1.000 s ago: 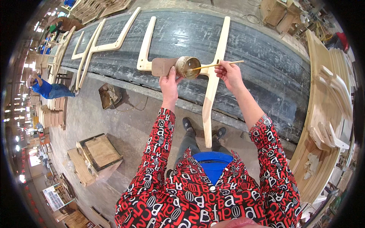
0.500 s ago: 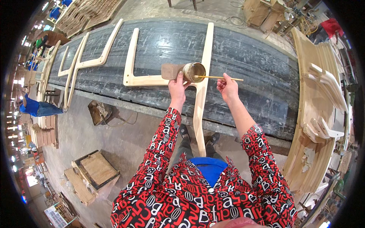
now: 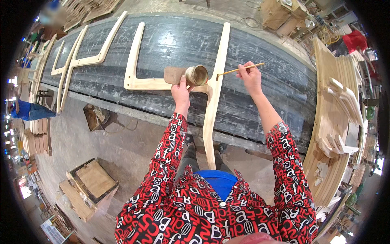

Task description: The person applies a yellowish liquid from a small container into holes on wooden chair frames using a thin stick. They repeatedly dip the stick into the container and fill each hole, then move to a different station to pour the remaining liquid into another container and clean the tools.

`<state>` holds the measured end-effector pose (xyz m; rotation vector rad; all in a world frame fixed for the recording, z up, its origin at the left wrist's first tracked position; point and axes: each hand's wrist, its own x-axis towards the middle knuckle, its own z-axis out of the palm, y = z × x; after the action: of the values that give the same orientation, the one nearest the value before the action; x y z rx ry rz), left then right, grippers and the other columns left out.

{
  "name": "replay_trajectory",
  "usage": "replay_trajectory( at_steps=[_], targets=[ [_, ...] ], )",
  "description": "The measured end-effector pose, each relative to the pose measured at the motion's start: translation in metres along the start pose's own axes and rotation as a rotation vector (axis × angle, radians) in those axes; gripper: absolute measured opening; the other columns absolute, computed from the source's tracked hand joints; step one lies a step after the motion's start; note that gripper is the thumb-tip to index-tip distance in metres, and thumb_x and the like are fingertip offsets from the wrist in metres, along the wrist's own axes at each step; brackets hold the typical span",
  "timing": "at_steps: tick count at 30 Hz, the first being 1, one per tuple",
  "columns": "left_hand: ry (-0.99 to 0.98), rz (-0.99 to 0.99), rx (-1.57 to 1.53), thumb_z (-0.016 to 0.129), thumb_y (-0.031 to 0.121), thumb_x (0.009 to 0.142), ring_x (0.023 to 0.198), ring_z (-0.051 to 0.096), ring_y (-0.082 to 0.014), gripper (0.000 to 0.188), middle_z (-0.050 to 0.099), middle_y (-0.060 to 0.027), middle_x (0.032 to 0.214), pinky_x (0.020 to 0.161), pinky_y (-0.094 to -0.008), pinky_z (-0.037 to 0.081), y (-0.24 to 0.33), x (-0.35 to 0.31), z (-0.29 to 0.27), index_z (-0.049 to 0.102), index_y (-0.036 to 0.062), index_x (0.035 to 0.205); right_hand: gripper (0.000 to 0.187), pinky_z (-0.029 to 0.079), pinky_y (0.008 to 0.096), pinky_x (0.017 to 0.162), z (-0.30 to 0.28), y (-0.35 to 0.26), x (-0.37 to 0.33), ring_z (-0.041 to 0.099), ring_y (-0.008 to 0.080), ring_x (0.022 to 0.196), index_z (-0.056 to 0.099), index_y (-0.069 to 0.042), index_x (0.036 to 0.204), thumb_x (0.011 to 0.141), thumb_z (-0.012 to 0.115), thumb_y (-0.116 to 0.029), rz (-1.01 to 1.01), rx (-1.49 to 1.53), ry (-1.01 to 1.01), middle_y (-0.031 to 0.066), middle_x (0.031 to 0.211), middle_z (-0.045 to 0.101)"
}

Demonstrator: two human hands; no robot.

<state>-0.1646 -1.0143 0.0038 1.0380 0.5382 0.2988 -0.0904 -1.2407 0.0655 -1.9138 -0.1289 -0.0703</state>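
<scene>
My left hand is closed on a small stained pot, its open mouth tipped towards the right. A flat brown piece sticks out to the left of the pot, held by the same hand. Between the fingers of my right hand is a thin wooden stick. The stick's tip touches, or comes very close to, a dark spot on the pale wooden chair frame, near the joint of its crossbar. This frame lies on the dark worktable with its lower leg reaching past the near edge.
More pale wooden frames lie along the table to the left. Stacked boards with curved wooden parts stand on the right. A wooden box and a dirty container are on the floor. A person in blue is at far left.
The stick has come out of the pot, and its tip is now at the wooden frame. My right hand has moved up and right; the pot has shifted slightly left.
</scene>
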Motion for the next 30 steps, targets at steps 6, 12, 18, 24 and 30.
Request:
replay_trajectory(
  at_steps=[6, 12, 18, 24, 30],
  targets=[
    [0.064, 0.018, -0.072, 0.051, 0.02, 0.092, 0.083, 0.06, -0.0153, 0.024, 0.059, -0.0076, 0.097, 0.067, -0.0311, 0.056, 0.003, -0.001, -0.025, 0.054, -0.0002, 0.103, 0.019, 0.046, 0.0298, 0.056, 0.024, 0.009, 0.008, 0.059, 0.0223, 0.057, 0.051, -0.002, 0.08, 0.083, 0.06, -0.018, -0.149, -0.304, -0.171, 0.0123, 0.063, 0.057],
    [0.086, 0.053, -0.104, 0.05, 0.018, 0.092, 0.085, 0.061, -0.0161, 0.022, 0.058, -0.0072, 0.099, 0.069, -0.0332, 0.056, 0.005, -0.007, -0.047, 0.052, 0.0012, 0.107, 0.022, 0.043, 0.0427, 0.061, 0.04, -0.002, 0.011, 0.056, 0.036, 0.068, 0.046, 0.0, 0.074, 0.086, 0.053, -0.018, -0.369, -0.511, -0.379, 0.0182, 0.068, 0.055],
    [0.108, 0.017, -0.093, 0.049, 0.018, 0.093, 0.086, 0.061, -0.0168, 0.022, 0.059, -0.0075, 0.099, 0.07, -0.0339, 0.056, 0.005, -0.017, -0.049, 0.052, 0.0014, 0.107, 0.02, 0.045, 0.0436, 0.062, 0.045, 0.0, 0.021, 0.056, 0.0367, 0.07, 0.049, -0.001, 0.077, 0.085, 0.055, -0.018, -0.441, -0.492, -0.346, 0.0186, 0.069, 0.055],
    [0.07, 0.016, -0.076, 0.05, 0.021, 0.092, 0.086, 0.061, -0.016, 0.023, 0.06, -0.0073, 0.097, 0.07, -0.0323, 0.055, 0.006, -0.014, -0.044, 0.054, 0.0007, 0.104, 0.006, 0.046, 0.042, 0.065, 0.035, -0.006, 0.023, 0.057, 0.0351, 0.074, 0.05, -0.004, 0.083, 0.082, 0.053, -0.009, -0.407, -0.572, -0.611, 0.0158, 0.074, 0.056],
    [0.033, 0.081, 0.057, 0.052, 0.021, 0.092, 0.083, 0.059, -0.0131, 0.025, 0.06, -0.0067, 0.095, 0.069, -0.0272, 0.054, -0.005, 0.001, -0.013, 0.055, -0.001, 0.103, 0.005, 0.047, 0.0358, 0.069, 0.006, -0.018, 0.027, 0.058, 0.0307, 0.08, 0.055, -0.004, 0.082, 0.078, 0.056, -0.003, -0.636, -0.46, -0.801, 0.0121, 0.08, 0.056]
  ],
)
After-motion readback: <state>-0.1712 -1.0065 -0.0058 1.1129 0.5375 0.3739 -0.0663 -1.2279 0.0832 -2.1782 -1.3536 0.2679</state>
